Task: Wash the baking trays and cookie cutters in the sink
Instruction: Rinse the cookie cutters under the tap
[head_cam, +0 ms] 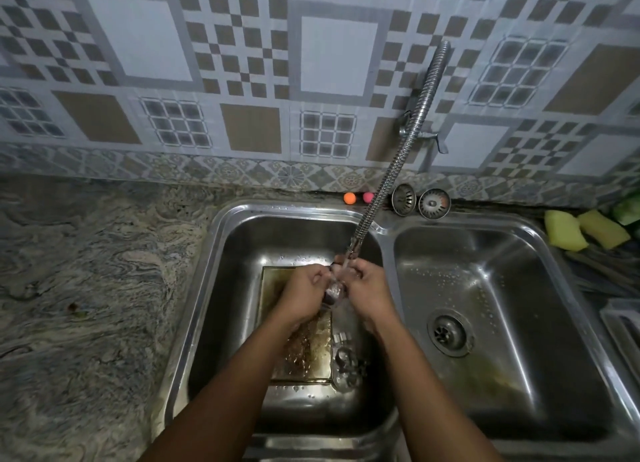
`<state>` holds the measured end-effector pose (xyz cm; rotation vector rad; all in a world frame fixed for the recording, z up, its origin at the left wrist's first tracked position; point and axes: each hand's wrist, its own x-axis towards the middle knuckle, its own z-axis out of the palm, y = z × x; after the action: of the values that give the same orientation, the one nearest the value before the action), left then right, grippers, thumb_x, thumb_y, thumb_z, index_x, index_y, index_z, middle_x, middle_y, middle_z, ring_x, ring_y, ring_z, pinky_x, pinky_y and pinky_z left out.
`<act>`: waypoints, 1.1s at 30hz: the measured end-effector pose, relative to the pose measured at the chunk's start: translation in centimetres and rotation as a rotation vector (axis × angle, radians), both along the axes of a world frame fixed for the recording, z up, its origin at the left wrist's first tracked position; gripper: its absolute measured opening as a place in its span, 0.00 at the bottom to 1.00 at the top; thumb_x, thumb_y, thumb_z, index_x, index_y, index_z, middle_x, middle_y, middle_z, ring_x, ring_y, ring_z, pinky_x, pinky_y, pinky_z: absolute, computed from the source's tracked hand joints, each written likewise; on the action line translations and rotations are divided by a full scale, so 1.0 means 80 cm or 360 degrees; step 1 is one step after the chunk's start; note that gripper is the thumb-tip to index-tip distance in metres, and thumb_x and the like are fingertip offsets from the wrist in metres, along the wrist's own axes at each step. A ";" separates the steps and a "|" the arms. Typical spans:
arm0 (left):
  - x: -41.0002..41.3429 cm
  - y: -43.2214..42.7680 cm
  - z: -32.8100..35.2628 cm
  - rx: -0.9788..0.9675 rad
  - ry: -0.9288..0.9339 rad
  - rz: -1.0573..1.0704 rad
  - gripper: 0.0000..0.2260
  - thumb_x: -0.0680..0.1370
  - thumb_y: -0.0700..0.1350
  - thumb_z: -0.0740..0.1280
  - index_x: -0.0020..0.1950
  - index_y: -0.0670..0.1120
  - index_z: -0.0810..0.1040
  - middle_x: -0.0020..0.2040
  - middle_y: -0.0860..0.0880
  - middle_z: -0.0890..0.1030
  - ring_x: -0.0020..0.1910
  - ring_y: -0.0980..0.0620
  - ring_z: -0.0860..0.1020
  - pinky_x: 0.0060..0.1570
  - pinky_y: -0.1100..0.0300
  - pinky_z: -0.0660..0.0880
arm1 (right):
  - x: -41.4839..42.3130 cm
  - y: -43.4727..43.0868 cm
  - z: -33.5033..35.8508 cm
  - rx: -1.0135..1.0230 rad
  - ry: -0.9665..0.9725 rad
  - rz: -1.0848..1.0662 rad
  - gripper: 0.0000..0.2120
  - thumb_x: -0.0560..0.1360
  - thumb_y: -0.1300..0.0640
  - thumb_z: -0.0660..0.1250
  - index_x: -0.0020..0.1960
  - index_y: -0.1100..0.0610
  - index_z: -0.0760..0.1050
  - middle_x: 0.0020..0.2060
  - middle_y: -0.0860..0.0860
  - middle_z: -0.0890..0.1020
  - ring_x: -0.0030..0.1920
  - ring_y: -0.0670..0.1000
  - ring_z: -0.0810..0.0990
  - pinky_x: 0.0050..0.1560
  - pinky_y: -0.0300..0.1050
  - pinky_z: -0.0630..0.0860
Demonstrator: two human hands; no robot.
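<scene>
Cookie cutter: you hold a small item, blurred by running water, at the centre of the frame; its shape can't be made out, nor which way it points.
Left hand: your left hand is curled, fingers closed on the item's left side.
Right hand: your right hand is curled on its right side, fingers closed against it.
Faucet: the flexible metal hose runs from upper right down to your hands, water falling over them.
Baking tray: a stained rectangular tray lies flat in the left basin, below your hands, long axis running top to bottom of the frame.
Other cutters: small metal pieces sit just right of the tray.
Right basin: the right basin holds only a drain and droplets.
Table: yellow sponges sit at far right; two strainers lean behind the sink.
</scene>
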<state>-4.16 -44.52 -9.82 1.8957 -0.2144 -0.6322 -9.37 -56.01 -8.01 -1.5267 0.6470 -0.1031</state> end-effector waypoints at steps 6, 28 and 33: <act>-0.011 0.004 0.010 -0.0182 0.0271 0.0093 0.05 0.78 0.35 0.69 0.53 0.39 0.80 0.44 0.41 0.82 0.31 0.53 0.81 0.27 0.59 0.78 | 0.010 -0.002 0.006 0.0240 0.0070 -0.0321 0.08 0.75 0.64 0.70 0.38 0.57 0.79 0.30 0.53 0.80 0.27 0.50 0.76 0.26 0.41 0.72; -0.015 -0.007 -0.008 -0.1265 0.1198 0.0734 0.21 0.70 0.38 0.74 0.62 0.36 0.77 0.57 0.37 0.83 0.48 0.49 0.84 0.51 0.57 0.81 | 0.021 0.038 0.008 0.0345 -0.0015 -0.0514 0.07 0.79 0.55 0.68 0.43 0.55 0.81 0.34 0.49 0.82 0.35 0.43 0.79 0.37 0.37 0.75; -0.011 -0.007 0.000 -0.0887 0.1087 0.0520 0.11 0.75 0.43 0.73 0.55 0.39 0.81 0.44 0.43 0.84 0.37 0.52 0.82 0.37 0.59 0.80 | 0.020 0.039 0.000 0.0260 -0.0016 -0.0713 0.07 0.79 0.61 0.65 0.43 0.59 0.80 0.33 0.51 0.79 0.32 0.46 0.75 0.30 0.38 0.71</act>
<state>-5.03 -45.11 -9.86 1.0713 0.3264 -0.8484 -7.74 -52.91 -8.02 -1.2040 0.9582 -0.3883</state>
